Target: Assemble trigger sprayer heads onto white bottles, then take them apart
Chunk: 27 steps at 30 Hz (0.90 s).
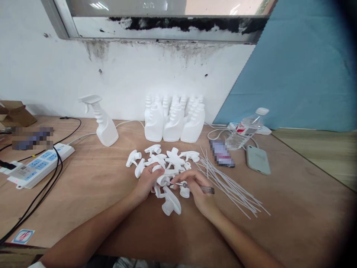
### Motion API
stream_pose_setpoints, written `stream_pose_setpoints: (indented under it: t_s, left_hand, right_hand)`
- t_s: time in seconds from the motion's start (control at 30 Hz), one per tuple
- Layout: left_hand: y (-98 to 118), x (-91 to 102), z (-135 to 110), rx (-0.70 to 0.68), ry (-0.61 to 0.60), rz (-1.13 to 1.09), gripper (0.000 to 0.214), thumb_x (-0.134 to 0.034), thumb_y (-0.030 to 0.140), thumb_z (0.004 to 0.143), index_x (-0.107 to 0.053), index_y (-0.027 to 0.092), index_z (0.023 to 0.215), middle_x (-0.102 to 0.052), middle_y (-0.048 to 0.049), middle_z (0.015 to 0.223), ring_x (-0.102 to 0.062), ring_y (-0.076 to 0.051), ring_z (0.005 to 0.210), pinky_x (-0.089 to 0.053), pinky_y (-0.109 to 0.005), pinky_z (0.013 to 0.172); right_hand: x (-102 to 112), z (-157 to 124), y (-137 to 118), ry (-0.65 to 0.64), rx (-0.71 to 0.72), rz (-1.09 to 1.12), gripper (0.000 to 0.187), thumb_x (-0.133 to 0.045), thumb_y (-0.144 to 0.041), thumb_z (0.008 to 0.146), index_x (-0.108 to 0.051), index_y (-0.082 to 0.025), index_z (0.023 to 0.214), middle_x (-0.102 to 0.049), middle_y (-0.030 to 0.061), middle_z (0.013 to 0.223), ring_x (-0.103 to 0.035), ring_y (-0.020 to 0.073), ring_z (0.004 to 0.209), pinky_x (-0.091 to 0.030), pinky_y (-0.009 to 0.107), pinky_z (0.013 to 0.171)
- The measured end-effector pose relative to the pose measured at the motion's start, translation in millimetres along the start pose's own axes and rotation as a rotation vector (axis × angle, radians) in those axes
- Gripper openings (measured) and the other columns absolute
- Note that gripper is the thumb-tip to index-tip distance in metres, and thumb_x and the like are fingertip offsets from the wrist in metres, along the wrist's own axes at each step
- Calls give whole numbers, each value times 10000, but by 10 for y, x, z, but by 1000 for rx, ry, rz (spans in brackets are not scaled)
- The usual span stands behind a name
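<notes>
My left hand [147, 182] is closed round a white spray trigger head [163, 181] at the near edge of a pile of white trigger heads [164, 160]. My right hand [199, 191] pinches a small screwdriver [195, 187] with a clear handle, its metal tip pointing left at the held trigger head. Another trigger head [171, 203] lies on the wooden table [92, 193] just in front of both hands. Thin white dip tubes [231, 186] fan out to the right of my right hand.
Several white capless bottles [174, 119] stand at the back by the wall, and one assembled spray bottle [102, 121] to their left. A power strip [39, 165] with black cables lies at left. A water bottle [245, 130] and two phones [258, 159] lie at right.
</notes>
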State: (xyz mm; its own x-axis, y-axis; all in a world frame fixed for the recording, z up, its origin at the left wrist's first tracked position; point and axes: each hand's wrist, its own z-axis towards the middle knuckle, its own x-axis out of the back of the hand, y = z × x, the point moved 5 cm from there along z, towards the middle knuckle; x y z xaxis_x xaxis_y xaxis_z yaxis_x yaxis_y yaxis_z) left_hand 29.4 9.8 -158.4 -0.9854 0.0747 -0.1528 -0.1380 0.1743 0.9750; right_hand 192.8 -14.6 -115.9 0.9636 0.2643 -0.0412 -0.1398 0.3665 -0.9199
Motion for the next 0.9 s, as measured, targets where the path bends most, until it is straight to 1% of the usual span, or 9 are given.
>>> stream_pose_setpoints:
  t_s: [0.1,0.23,0.37,0.47,0.6,0.7,0.77,0.8,0.9]
  left_hand:
    - [-5,-11,-15,3,-20,35,309,-601,464,738,-463,191,701,-474,52,488,-373,-76,356,-260,-180,318]
    - [-26,-18,-15,6,-48,49,308,-621,461,720,-480,188,707,-491,45,497,-399,-85,371,-277,-183,326]
    - [-9,5,2,-5,-12,7,266,-611,409,727,-474,184,689,-490,48,501,-411,-81,387,-296,-185,362]
    - [0,30,11,-1,20,-42,244,-604,377,739,-463,187,678,-482,55,495,-408,-79,388,-296,-186,378]
    - [9,38,11,-1,15,-102,259,-618,382,743,-466,187,666,-478,54,487,-401,-84,388,-276,-193,372]
    - [41,23,14,-36,-7,-188,321,-597,399,764,-452,176,585,-419,50,435,-367,-79,388,-268,-198,389]
    - [61,16,22,-61,-11,-233,373,-586,400,776,-431,169,528,-389,45,415,-356,-74,397,-268,-199,407]
    - [65,17,28,-67,-6,-246,391,-587,403,779,-423,167,513,-386,43,414,-352,-71,400,-267,-199,414]
    - [53,25,46,-66,13,-273,412,-597,423,789,-426,162,519,-402,42,437,-353,-67,408,-271,-200,424]
  right_hand:
    - [-28,-10,-74,-69,70,-75,222,-425,-145,898,-537,-206,716,-723,34,820,-667,154,671,-517,305,667]
    - [-35,8,-76,-8,10,-51,229,-416,-114,852,-532,-206,677,-717,20,764,-659,147,611,-513,295,634]
    - [-48,11,36,54,-94,55,218,-428,-103,833,-545,-202,678,-723,9,774,-670,152,619,-518,298,649]
    - [-65,-9,124,75,-125,151,208,-441,-89,821,-563,-199,693,-724,5,810,-676,159,647,-519,321,690]
    - [-123,-18,173,88,-148,282,209,-460,-105,837,-583,-194,693,-715,14,827,-680,169,663,-524,336,690]
    - [-195,-19,175,70,-173,392,207,-467,-116,856,-587,-196,706,-705,14,844,-690,173,693,-541,346,707]
    - [-222,-29,145,46,-134,362,216,-452,-122,887,-596,-203,749,-697,15,886,-697,171,733,-554,344,723]
    - [-225,-38,115,30,-84,295,227,-436,-122,906,-606,-208,784,-692,19,913,-698,165,753,-558,336,730]
    - [-248,-82,-19,-70,166,-44,261,-404,-107,938,-632,-231,970,-669,47,1021,-683,160,890,-555,327,807]
